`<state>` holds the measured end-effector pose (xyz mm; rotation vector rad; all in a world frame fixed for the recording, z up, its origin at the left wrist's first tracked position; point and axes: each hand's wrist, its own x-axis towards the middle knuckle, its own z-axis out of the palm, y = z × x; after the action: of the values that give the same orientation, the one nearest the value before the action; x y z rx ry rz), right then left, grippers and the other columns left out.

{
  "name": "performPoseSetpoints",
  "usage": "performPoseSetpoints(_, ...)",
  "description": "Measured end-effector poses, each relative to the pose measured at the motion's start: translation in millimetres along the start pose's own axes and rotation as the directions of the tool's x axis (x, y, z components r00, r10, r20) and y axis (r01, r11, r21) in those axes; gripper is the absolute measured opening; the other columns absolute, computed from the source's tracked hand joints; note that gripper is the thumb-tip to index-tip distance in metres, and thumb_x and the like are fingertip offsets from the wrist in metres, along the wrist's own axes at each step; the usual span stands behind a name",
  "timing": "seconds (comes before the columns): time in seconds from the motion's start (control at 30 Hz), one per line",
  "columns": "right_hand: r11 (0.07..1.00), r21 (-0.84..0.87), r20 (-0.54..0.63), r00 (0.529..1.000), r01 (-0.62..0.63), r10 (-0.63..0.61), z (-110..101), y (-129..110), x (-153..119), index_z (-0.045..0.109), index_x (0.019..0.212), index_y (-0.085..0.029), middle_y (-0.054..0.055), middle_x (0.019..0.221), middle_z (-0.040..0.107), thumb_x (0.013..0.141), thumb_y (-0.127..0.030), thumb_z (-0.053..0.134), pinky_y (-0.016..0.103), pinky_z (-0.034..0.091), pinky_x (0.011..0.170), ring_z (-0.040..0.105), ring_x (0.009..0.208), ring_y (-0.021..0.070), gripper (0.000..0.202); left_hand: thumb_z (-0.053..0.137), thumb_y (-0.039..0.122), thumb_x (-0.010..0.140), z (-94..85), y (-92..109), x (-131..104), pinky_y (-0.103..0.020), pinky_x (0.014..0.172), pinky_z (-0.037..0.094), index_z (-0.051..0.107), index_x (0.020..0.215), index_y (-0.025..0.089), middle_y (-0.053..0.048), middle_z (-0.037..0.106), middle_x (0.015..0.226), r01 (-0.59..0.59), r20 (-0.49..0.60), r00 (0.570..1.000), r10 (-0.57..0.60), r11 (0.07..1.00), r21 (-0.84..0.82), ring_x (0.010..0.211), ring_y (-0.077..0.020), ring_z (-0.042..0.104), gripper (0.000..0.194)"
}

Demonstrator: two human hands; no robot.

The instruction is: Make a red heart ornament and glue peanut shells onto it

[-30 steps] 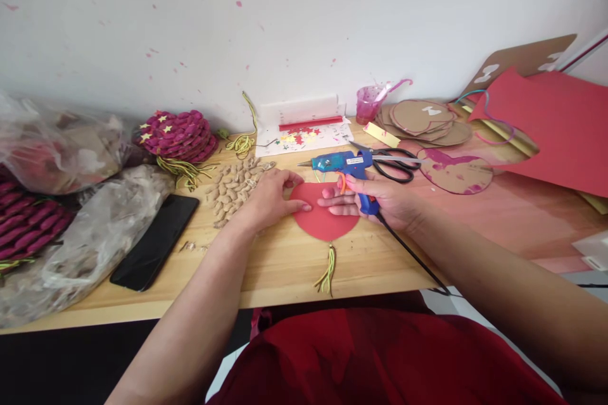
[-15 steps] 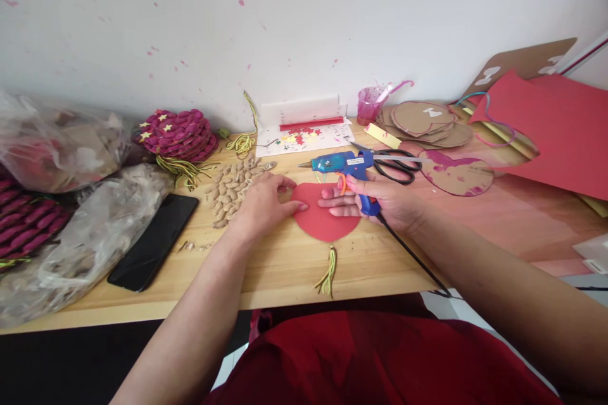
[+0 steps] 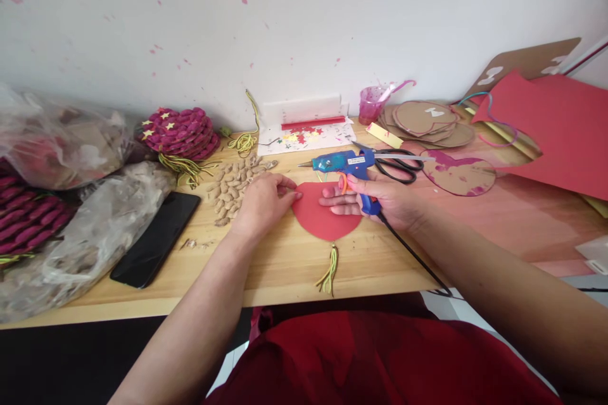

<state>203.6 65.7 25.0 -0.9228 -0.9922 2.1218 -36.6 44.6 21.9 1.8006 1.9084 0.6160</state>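
Note:
In my right hand (image 3: 387, 199) is a blue hot glue gun (image 3: 339, 163), its nozzle pointing left and a clear glue stick out of its back. An orange part shows by my thumb; the other fingers stretch over a rounded red paper cutout (image 3: 319, 218). My left hand (image 3: 266, 202) pinches that cutout's upper left edge between thumb and fingers. A yellow-green yarn tassel (image 3: 327, 271) hangs off its lower edge onto the table. Shelled-looking whole peanuts (image 3: 228, 193) lie in a heap just left of my left hand.
Black scissors (image 3: 401, 168) lie behind the glue gun. Cardboard shapes (image 3: 422, 119), a pink-stained cup (image 3: 371, 105) and red paper (image 3: 565, 133) are at right. On the left are a black phone (image 3: 156, 240), plastic bags (image 3: 99, 243) and purple peanut-covered pieces (image 3: 183, 133). Star sequins (image 3: 304, 135) lie on white paper.
My left thumb has drawn back slightly to the left, toward the cutout's edge. The right hand and glue gun stay nearly still; the view shifts a little.

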Motion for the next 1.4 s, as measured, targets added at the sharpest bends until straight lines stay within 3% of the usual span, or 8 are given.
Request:
performPoseSetpoints(0.27,1.000,-0.010,0.013,1.000,0.012,-0.012,-1.9,2.0,1.5,0.063,0.102,-0.018,0.013,0.103,0.078,0.100,-0.021,0.055,0.040,0.060,0.092,0.078,0.097,0.0238,0.008,0.071,0.030,0.082,1.3,0.9,-1.6,-0.039,0.086,0.053,0.076,0.090,0.023,-0.004,0.076,0.092,-0.020,-0.036,0.999,0.021,0.999,0.042,0.087,-0.0237,0.068,0.012)
performPoseSetpoints(0.63,1.000,-0.016,-0.001,1.000,-0.004,0.004,-0.8,0.9,1.6,0.063,0.098,-0.018,0.012,0.103,0.079,0.101,-0.021,0.054,0.038,0.061,0.089,0.078,0.097,0.0235,0.010,0.062,0.025,0.085,-4.5,2.2,-1.1,-0.038,0.087,0.054,0.078,0.094,0.021,-0.005,0.077,0.097,-0.020,0.022,1.000,0.019,0.999,0.049,0.088,-0.0242,0.070,0.018)
performPoseSetpoints(0.87,1.000,-0.010,0.005,1.000,-0.003,0.004,-1.6,1.8,1.9,0.064,0.097,-0.018,0.012,0.102,0.079,0.100,-0.022,0.055,0.039,0.061,0.090,0.078,0.096,0.0236,0.010,0.060,0.023,0.087,-3.7,1.9,-1.8,-0.036,0.089,0.053,0.078,0.101,0.021,-0.005,0.078,0.099,-0.012,-0.030,0.999,0.015,0.997,0.075,0.087,-0.0222,0.069,0.022)
performPoseSetpoints(1.17,1.000,-0.013,-0.007,1.000,-0.012,0.012,0.1,1.0,1.5,0.063,0.099,-0.018,0.012,0.101,0.079,0.100,-0.020,0.054,0.043,0.059,0.094,0.078,0.094,0.0240,0.010,0.067,0.026,0.085,-0.9,2.7,-1.5,-0.035,0.084,0.054,0.078,0.093,0.021,-0.004,0.078,0.093,-0.021,-0.023,0.999,0.022,0.999,0.042,0.084,-0.0218,0.071,0.014)
performPoseSetpoints(1.4,1.000,-0.009,0.006,1.000,0.008,-0.008,0.1,2.6,2.3,0.065,0.100,-0.018,0.012,0.100,0.079,0.100,-0.019,0.054,0.037,0.062,0.087,0.078,0.096,0.0236,0.011,0.070,0.023,0.083,0.8,2.7,0.0,-0.035,0.086,0.055,0.078,0.090,0.021,-0.004,0.079,0.091,-0.006,-0.045,0.999,0.008,0.999,0.040,0.084,-0.0216,0.072,0.011)
